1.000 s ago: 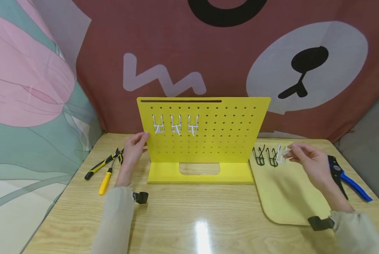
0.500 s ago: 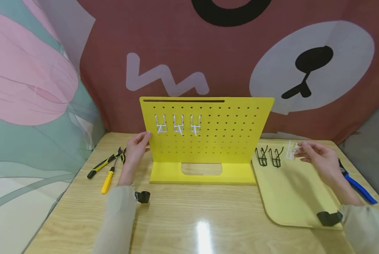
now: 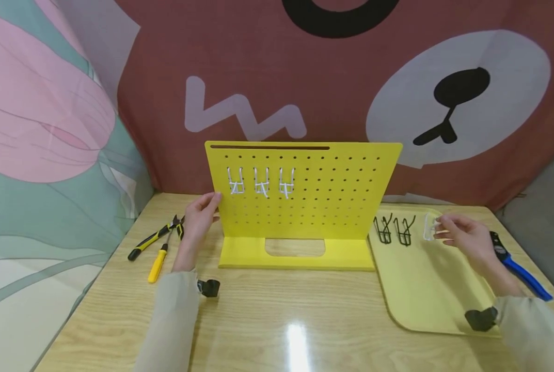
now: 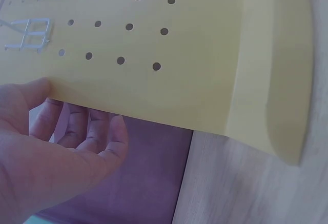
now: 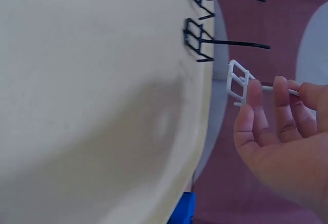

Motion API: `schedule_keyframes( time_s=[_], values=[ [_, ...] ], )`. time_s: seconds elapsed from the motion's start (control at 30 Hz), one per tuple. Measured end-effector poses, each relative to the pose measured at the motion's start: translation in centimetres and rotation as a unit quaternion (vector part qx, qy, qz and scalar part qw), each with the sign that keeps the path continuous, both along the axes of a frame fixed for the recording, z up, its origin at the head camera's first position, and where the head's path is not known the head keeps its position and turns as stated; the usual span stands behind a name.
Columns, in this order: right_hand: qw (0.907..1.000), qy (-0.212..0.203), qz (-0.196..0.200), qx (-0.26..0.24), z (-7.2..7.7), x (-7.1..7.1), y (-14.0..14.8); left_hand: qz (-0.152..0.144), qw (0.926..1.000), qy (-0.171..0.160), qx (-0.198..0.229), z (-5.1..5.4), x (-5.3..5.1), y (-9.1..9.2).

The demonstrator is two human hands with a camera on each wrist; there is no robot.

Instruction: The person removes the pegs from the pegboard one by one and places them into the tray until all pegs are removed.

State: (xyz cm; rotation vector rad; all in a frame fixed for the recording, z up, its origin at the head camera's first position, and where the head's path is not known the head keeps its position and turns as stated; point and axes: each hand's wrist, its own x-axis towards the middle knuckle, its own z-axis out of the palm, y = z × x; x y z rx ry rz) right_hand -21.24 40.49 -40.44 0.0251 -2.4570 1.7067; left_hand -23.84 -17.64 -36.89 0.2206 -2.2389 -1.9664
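Observation:
A yellow pegboard point(image 3: 337, 206) stands upright on the table, with three white wire hooks point(image 3: 261, 183) hung in its upper left holes. My left hand point(image 3: 199, 219) holds the board's left edge, thumb on the front face and fingers behind, as the left wrist view shows. Over the far end of the tray my right hand point(image 3: 469, 240) pinches another white wire hook point(image 5: 238, 83) by its prong. To its left, two black wire hooks point(image 3: 404, 232) rest in the yellow tray point(image 3: 425, 305). Whether the white hook touches the tray cannot be told.
Pliers with yellow-black handles point(image 3: 148, 242) and a yellow-handled screwdriver point(image 3: 157, 266) lie left of the board. A blue-handled tool point(image 3: 525, 276) lies right of the tray, partly behind my right arm. A patterned cloth point(image 3: 258, 62) hangs behind the table.
My right hand has drawn the white hook rightward, away from the black hooks, and a little lower lately. The left hand keeps its hold on the board. The head view has shifted slightly.

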Motion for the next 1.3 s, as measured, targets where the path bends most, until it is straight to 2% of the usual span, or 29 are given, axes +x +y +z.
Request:
schedule_keyframes(
  time_s=[0.1,0.17,0.3,0.33,0.53,0.67,0.73,0.9,0.97,1.3],
  values=[
    [0.9993,-0.005,0.000,0.036,-2.0,-1.0,1.1,0.000,1.0000,0.000,0.004,0.0,0.0,0.0],
    [0.9993,-0.003,-0.003,0.038,-3.1,-1.7,1.6,0.000,1.0000,-0.001,0.006,0.0,0.0,0.1],
    [0.9992,-0.014,-0.012,0.037,-3.7,-2.1,1.5,-0.001,1.0000,0.001,0.002,-0.1,0.1,0.1],
    [0.9990,-0.022,-0.022,0.030,-3.5,-2.0,1.2,-0.001,1.0000,0.001,0.001,-0.1,0.1,0.1],
    [0.9974,-0.033,-0.010,0.064,-0.9,-0.4,-1.3,-0.009,1.0000,-0.002,0.002,-0.1,0.1,0.1],
    [0.9956,-0.027,-0.009,0.089,0.1,-0.4,-2.0,-0.005,1.0000,-0.003,0.001,-0.1,0.1,0.0],
    [0.9951,-0.037,-0.026,0.088,0.1,-0.7,-2.1,-0.004,1.0000,-0.005,0.002,-0.1,0.0,0.0],
    [0.9932,-0.048,-0.032,0.101,-0.2,-1.1,-1.9,-0.003,0.9999,-0.011,0.001,0.0,0.0,0.0],
    [0.9927,-0.045,-0.016,0.111,-0.1,-0.9,-1.9,-0.003,0.9999,-0.011,-0.001,0.1,0.0,0.1],
    [0.9900,-0.058,-0.035,0.124,-0.1,-0.9,-2.1,-0.002,0.9999,-0.012,0.001,0.1,-0.1,0.0]
  ],
)
